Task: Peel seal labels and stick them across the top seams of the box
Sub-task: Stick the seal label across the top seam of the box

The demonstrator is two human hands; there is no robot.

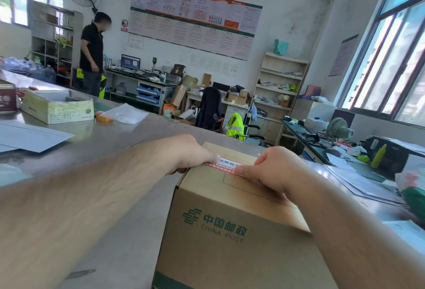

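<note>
While the box (230,231) is sitting on the worktop (119,141), left hand (193,155) is pinching one end of the label (230,165) at the top's edge, right hand (273,169) is pinching the other end, label is lying flat on the box top.

An open pale-green carton (57,107) is set on the counter (119,141), an orange tape roll (104,116) and a clear plastic bag (125,112) just beside it. A person in black (92,52) is seen beyond.
</note>
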